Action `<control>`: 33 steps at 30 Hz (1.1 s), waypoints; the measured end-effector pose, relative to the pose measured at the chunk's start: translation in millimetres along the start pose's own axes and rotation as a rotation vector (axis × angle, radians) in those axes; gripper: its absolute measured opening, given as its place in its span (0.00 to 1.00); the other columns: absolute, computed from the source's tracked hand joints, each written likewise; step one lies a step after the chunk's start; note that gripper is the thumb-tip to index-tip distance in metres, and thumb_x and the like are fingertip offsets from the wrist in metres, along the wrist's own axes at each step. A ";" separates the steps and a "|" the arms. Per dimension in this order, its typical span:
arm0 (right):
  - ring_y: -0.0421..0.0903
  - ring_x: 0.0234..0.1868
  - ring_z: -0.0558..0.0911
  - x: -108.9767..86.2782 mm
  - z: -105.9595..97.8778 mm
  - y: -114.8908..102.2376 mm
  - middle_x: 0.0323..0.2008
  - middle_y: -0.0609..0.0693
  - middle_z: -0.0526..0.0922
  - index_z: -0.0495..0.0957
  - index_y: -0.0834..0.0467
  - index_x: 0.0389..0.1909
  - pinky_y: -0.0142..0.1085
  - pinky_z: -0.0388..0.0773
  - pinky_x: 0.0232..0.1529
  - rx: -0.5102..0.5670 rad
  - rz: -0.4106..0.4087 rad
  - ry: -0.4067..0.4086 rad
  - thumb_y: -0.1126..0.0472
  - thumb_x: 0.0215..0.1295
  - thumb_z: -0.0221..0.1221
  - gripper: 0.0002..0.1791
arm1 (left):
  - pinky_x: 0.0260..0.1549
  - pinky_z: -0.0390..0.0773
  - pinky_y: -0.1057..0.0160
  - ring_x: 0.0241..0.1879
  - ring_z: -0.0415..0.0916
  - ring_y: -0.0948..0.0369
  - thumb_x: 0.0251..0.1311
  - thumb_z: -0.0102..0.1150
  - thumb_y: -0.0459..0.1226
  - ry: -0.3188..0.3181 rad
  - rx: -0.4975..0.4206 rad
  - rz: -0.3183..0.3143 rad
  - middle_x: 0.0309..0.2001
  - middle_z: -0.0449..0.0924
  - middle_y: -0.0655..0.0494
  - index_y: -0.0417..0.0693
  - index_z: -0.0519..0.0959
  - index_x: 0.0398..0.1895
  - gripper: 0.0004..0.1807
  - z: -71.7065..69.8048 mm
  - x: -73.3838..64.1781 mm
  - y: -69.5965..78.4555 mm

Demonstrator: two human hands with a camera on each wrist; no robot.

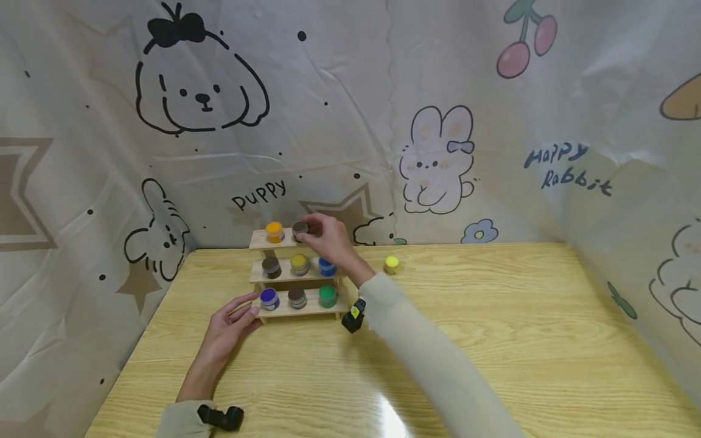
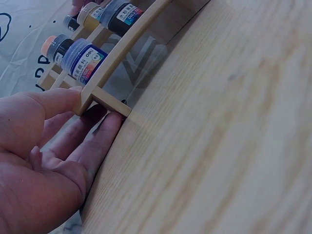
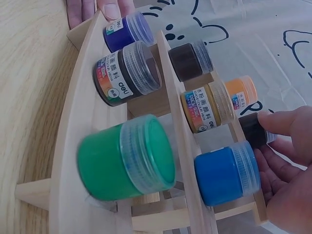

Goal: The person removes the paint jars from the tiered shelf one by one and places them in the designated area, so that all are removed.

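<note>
A three-tier wooden display rack [image 1: 301, 311] stands on the table and bears small paint jars with clear lids. My right hand [image 1: 328, 239] pinches a dark paint jar [image 3: 254, 129] between thumb and fingers, at the middle of the top tier. Beside that jar sits an orange one [image 1: 275, 232]. Down at the rack's left end, my left hand [image 1: 229, 325] holds the bottom tier's corner, thumb [image 2: 63, 101] against the wood and fingers beneath. The bottom tier carries a purple jar [image 1: 269, 298], a brown jar [image 1: 297, 297] and a green jar [image 1: 327, 296].
On the middle tier are a dark jar [image 1: 271, 267], a mustard-yellow jar [image 1: 299, 264] and a blue jar [image 1: 327, 266]. A bright yellow jar [image 1: 391, 264] stands on the wooden table [image 1: 493, 328], right of the rack. A printed cloth [image 1: 339, 91] hangs close behind.
</note>
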State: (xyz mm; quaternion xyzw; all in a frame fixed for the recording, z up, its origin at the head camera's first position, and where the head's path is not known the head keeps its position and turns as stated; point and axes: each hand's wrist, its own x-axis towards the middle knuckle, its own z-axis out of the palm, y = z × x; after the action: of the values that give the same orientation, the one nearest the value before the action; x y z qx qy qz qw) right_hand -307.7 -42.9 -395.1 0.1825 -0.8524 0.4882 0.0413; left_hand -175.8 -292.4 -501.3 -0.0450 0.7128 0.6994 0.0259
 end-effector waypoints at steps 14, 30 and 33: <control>0.47 0.48 0.85 -16.1 -18.3 3.5 0.47 0.53 0.87 0.82 0.58 0.57 0.35 0.84 0.51 0.081 -0.074 0.009 0.60 0.68 0.69 0.18 | 0.50 0.85 0.63 0.49 0.83 0.67 0.74 0.59 0.35 -0.008 0.013 -0.009 0.56 0.83 0.52 0.35 0.68 0.73 0.28 0.9 -0.5 -0.8; 0.49 0.50 0.84 -47.8 -52.0 10.5 0.49 0.55 0.85 0.80 0.62 0.56 0.42 0.84 0.54 0.268 -0.156 0.021 0.62 0.67 0.69 0.18 | 0.51 0.84 0.64 0.50 0.82 0.67 0.74 0.60 0.36 -0.007 0.018 -0.006 0.55 0.84 0.54 0.36 0.69 0.73 0.28 -0.3 0.4 -0.9; 0.50 0.50 0.84 -53.7 -57.2 10.6 0.49 0.56 0.85 0.80 0.62 0.56 0.45 0.84 0.55 0.271 -0.160 0.031 0.62 0.67 0.69 0.18 | 0.51 0.84 0.64 0.49 0.82 0.67 0.73 0.60 0.36 -0.006 0.007 -0.006 0.54 0.84 0.56 0.36 0.69 0.72 0.28 -0.4 -0.4 -0.9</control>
State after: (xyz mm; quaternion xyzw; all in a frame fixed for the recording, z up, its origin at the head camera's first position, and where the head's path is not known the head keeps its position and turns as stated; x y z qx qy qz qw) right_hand -267.6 25.0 -387.3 0.2464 -0.7608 0.5965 0.0684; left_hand -175.3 -292.8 -502.2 -0.0451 0.7152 0.6968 0.0302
